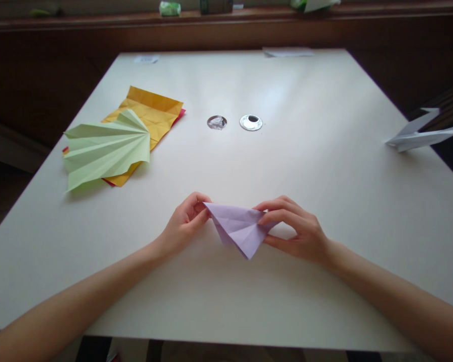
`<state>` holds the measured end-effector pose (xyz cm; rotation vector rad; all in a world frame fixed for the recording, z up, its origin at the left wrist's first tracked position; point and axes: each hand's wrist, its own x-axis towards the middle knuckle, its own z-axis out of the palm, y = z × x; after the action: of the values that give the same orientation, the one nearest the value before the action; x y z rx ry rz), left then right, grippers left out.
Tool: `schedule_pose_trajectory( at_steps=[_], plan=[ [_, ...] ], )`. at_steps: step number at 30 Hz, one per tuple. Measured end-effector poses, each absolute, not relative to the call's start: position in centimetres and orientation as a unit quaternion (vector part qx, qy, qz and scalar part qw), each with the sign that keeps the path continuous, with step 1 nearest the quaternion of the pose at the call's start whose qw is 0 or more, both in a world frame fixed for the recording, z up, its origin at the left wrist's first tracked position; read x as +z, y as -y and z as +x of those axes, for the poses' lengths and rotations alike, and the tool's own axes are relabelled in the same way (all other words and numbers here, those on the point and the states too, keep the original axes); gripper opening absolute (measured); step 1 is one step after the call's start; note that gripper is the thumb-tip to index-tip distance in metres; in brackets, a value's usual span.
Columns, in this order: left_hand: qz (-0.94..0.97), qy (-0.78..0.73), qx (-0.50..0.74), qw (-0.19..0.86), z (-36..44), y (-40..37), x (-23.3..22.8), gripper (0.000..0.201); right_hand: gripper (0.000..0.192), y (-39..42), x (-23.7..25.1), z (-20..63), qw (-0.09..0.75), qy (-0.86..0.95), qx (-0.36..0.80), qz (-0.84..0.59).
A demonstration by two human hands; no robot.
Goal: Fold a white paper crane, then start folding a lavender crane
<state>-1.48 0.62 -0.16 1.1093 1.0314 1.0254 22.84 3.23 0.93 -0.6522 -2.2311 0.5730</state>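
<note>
A folded sheet of lilac paper (237, 225) is held between my two hands, over the near middle of the white table. It is creased into a triangular shape with one point directed down toward me, and its layers stand slightly apart. My left hand (189, 216) pinches the paper's left corner between thumb and fingers. At the other end, my right hand (296, 226) has its fingers on top of the paper and its thumb beneath the right corner. The fingertips of the right hand partly cover that corner.
Pleated pale green paper (109, 146) lies over creased yellow paper (154, 113) at the left, with red edges showing below. Two round metal-rimmed holes (251, 122) sit mid-table. A folded white paper shape (415, 136) stands by the right edge. White papers (289, 52) lie at the back.
</note>
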Motion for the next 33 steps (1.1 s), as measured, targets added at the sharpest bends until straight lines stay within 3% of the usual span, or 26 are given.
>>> schedule_pose_trajectory(
  at_steps=[3, 6, 10, 13, 17, 19, 24, 33],
  plan=[
    [0.478, -0.439, 0.456, 0.609, -1.4, -0.6, -0.1, 0.018, 0.025, -3.3, 1.3, 23.0, 0.362, 0.864, 0.252, -0.243],
    [0.473, -0.439, 0.456, 0.612, -1.4, -0.5, 0.1, 0.017, 0.013, -3.1, 1.2, 23.0, 0.391, 0.836, 0.273, -0.272],
    [0.468, -0.471, 0.460, 0.589, -1.7, -0.8, 0.2, 0.016, 0.014, -2.9, 0.7, 23.0, 0.441, 0.750, 0.325, -0.370],
    [0.473, -0.466, 0.460, 0.589, -1.9, -1.1, 0.3, 0.014, 0.010, -3.0, 0.7, 23.0, 0.444, 0.687, 0.409, -0.404],
    [0.523, -0.437, 0.406, 0.609, -1.9, -1.1, 0.8, 0.032, 0.006, -3.3, 0.7, 23.2, 0.410, 0.618, 0.562, -0.367],
    [0.552, -0.430, 0.371, 0.611, -1.9, -1.0, 1.0, 0.021, 0.006, -3.4, 0.6, 23.2, 0.393, 0.594, 0.605, -0.356],
    [0.508, -0.425, 0.388, 0.641, -2.0, -0.8, 1.0, 0.015, 0.005, -3.4, 0.2, 23.2, 0.399, 0.562, 0.619, -0.376],
    [0.492, -0.491, 0.451, 0.560, -1.8, -0.8, 0.8, 0.021, 0.005, -4.1, -0.1, 23.3, 0.454, 0.503, 0.577, -0.457]
  ],
)
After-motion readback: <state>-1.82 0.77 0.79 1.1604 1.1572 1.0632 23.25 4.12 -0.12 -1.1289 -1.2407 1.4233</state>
